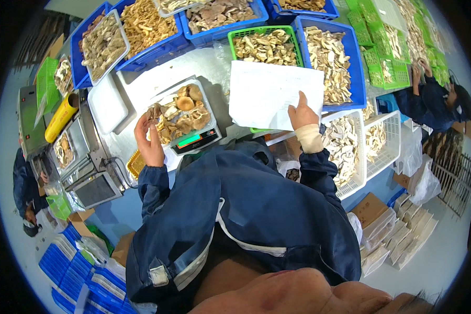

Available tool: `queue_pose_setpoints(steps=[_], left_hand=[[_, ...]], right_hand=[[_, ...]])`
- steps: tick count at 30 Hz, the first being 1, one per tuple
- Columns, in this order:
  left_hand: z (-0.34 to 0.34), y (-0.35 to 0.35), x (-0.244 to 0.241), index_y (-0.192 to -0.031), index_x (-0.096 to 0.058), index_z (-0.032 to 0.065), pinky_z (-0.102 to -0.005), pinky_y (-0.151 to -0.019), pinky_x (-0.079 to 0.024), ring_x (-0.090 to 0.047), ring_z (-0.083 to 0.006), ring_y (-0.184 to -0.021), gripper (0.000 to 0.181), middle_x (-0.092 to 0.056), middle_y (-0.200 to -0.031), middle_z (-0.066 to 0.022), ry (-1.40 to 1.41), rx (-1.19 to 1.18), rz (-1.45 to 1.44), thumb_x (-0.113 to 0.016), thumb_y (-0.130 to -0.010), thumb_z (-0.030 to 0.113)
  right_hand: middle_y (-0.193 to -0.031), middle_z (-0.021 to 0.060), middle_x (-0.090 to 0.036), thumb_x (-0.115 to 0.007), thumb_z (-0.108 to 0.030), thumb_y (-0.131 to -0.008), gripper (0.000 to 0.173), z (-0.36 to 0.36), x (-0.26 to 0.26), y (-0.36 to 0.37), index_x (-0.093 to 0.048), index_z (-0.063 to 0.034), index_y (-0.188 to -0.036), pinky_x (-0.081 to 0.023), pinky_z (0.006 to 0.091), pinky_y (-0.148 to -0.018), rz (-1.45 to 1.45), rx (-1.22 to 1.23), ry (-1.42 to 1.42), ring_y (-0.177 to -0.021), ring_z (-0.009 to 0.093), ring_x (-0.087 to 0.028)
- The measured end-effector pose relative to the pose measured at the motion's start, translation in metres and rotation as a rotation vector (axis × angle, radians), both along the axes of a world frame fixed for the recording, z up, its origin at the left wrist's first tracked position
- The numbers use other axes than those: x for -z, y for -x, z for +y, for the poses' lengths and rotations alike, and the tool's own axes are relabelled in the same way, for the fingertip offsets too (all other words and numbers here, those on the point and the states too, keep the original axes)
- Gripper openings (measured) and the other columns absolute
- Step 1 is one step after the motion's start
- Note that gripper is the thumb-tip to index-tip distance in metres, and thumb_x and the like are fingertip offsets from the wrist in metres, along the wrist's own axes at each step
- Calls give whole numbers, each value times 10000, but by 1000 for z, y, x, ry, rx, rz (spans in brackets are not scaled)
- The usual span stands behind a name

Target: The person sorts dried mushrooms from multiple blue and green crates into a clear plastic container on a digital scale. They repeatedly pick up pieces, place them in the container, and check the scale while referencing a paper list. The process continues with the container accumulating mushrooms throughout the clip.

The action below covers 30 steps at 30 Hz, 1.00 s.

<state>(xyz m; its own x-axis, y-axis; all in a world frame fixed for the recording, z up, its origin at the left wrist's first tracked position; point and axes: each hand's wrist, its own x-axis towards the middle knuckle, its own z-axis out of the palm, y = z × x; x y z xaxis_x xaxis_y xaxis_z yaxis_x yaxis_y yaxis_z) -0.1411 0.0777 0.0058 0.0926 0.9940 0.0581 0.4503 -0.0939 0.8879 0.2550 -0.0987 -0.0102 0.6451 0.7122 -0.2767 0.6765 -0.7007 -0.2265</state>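
Observation:
My left hand (150, 140) is at the near left edge of a clear plastic tray (212, 114) of mixed dried mushrooms (185, 103), its fingers around a brown mushroom piece (153, 112). That tray rests on a digital scale (198, 142) with a lit green display. On the right, the index finger of my right hand (303, 114) is stretched out on a white sheet of paper (267, 94) bearing writing. The sheet overlaps a green basket (299, 55) of sliced dried mushrooms and reaches a blue bin (357, 66) of pale slices.
Blue bins (153, 55) of dried mushrooms line the far side. Empty white trays (107, 104) lie left, near a yellow roll (62, 117) and a wrapping machine (96, 190). White baskets (392, 147) stand right. Co-workers are at the far left (25, 188) and far right (431, 98).

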Motion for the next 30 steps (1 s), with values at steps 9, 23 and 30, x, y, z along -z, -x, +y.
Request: queue_pose_setpoints(steps=[9,23,30], left_hand=[[-2,-1,6,-1295,-494,18,-334,-988,-409,-527,-207,-1123,354,-523,-1243,-115,-20,22,-26,-534,-959,125],[1,-17,-9,-1267,-508,-5,-316,-898,-433,-548,-174,-953,356,-562,-1160,-113,-110,-9,25,-554,-937,120],[-7,-28,-18,-1284,-506,16,-321,-942,-438,-557,-199,-1065,348,-540,-1239,-120,-97,-56,17,-534,-943,84]], right_hand=[[-802,176,-684,-581,-295,-863,561,-2,-15,-18,-421,-61,-1346,-533,463,-670,14,-39,-54,-729,371,-666],[-1150,184,-595,-579,-149,-860,386,95,-145,-186,-544,-48,-1231,-482,430,-854,-256,-270,-640,-1028,377,-573],[-1164,188,-595,-579,-170,-855,348,173,-93,-225,-589,-41,-1178,-458,434,-926,-170,-412,-519,-1066,376,-560]])
